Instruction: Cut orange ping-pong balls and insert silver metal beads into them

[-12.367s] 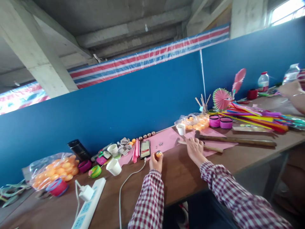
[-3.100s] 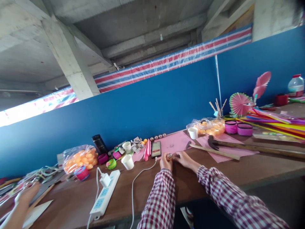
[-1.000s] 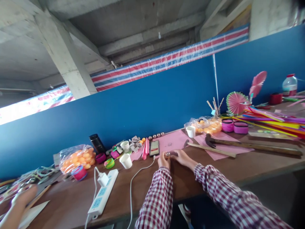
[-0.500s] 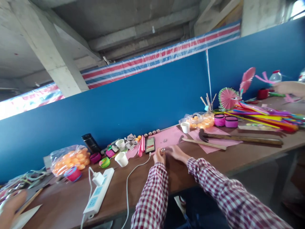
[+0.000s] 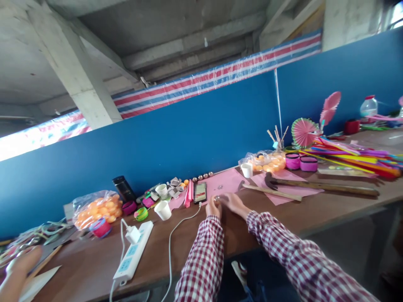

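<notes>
My left hand (image 5: 213, 209) is above the brown table, fingers closed around a small shiny metal ball (image 5: 216, 199), whose top shows between the fingertips. Just to its right is my right hand (image 5: 235, 204), its fingers stretched toward the ball. Whether its fingertips touch the ball is too blurred to make out. Close behind the left hand lies a phone (image 5: 200, 192) with a white cable (image 5: 175, 230) plugged in. Pink paper (image 5: 228, 180) lies beyond my hands, with a small grey piece (image 5: 220, 187) on it. Several similar metal balls (image 5: 205, 176) line up along the blue partition.
Two hammers, a small one (image 5: 273, 192) and a larger one (image 5: 324, 185), lie to the right. White cups (image 5: 163, 210), a power strip (image 5: 134, 251) and a bag of orange balls (image 5: 100, 209) stand left. Another person's hand (image 5: 23, 266) is at far left. Colourful strips (image 5: 362, 157) lie right.
The view has shifted slightly. My hands keep nearly the same pose around the metal ball. Another person's hand at the far right has gone out of view.
</notes>
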Motion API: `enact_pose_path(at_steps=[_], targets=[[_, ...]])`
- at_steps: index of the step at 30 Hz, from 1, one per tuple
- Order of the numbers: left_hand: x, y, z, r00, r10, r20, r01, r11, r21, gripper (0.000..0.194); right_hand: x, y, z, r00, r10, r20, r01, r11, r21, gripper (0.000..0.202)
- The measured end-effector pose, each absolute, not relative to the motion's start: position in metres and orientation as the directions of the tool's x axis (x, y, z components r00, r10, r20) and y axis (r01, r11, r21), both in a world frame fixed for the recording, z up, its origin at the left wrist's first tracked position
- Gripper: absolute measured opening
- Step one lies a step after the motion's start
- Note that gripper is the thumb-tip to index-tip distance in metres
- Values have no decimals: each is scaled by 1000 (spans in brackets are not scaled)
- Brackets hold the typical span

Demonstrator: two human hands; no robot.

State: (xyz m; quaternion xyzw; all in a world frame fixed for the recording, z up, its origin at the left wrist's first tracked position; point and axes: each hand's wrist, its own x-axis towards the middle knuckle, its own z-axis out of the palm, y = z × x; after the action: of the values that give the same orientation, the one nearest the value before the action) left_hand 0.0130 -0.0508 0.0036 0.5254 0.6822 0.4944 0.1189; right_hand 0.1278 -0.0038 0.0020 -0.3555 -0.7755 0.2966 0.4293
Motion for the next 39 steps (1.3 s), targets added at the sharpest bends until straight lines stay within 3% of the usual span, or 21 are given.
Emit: enact_pose_path(at_steps=[6, 22, 28, 39], targets=[[6, -45, -2, -372, 844, 385, 474, -184, 861, 28, 130, -2, 2, -374, 777, 506, 213, 603, -769, 30], [2, -39, -9, -444, 825, 349, 480, -110, 870, 18, 131, -6, 5, -476, 711, 518, 128, 639, -759, 35], [5, -41, -9, -449, 818, 361, 488, -114, 865, 35, 129, -4, -1, -420, 741, 523, 253, 649, -717, 36], [8, -44, -6, -386, 840, 381, 457, -184, 870, 31, 130, -15, 3, -409, 692, 595, 402, 722, -563, 35]])
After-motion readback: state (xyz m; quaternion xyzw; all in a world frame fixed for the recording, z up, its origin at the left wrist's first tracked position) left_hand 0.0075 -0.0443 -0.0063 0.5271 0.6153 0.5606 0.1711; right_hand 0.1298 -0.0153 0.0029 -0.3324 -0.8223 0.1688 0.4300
